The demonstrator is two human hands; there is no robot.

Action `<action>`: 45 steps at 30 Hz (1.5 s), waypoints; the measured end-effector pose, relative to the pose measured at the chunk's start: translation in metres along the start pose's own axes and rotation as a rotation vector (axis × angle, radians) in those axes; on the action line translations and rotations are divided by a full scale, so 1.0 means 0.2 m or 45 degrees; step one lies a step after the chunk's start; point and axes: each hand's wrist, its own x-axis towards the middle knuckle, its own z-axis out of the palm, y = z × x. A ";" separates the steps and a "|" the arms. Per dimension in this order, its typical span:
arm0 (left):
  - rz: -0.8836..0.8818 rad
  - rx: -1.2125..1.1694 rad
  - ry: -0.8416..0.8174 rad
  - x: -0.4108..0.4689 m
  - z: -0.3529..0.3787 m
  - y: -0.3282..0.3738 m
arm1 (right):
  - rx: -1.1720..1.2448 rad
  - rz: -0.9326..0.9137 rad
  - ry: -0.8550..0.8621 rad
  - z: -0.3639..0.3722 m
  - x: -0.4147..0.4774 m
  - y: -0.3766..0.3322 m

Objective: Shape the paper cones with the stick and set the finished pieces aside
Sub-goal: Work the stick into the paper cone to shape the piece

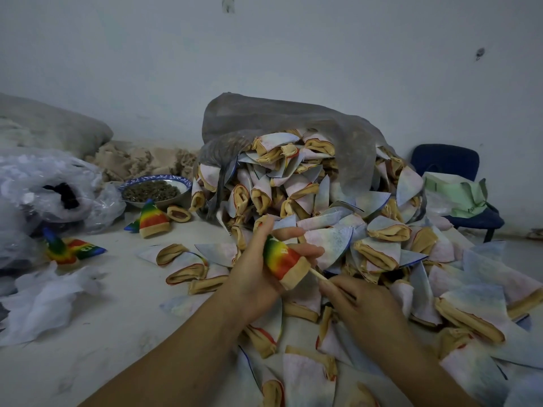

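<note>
Pale cones point(305, 377) nearest, grey sack point(279, 118), bowl point(176, 180) beyond

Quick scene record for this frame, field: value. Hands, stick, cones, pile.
left hand: grips rainbow cone, cuff end facing the right hand
right hand: pinches stick, far end inside the cone
pile: unshaped pale pieces spilling from grey bag, centre and right
finished cones: rainbow, lying at left near bowl
background: blue chair, far right
</note>
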 end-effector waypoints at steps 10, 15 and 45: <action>0.303 0.152 0.156 0.02 0.01 -0.01 | -0.120 -0.031 0.071 0.02 -0.01 -0.01; 0.296 0.263 0.076 0.00 0.04 -0.03 | -0.100 -0.052 0.068 0.02 -0.01 -0.02; 0.160 0.042 0.076 -0.01 0.02 0.00 | -0.173 -0.068 0.011 -0.02 0.01 0.03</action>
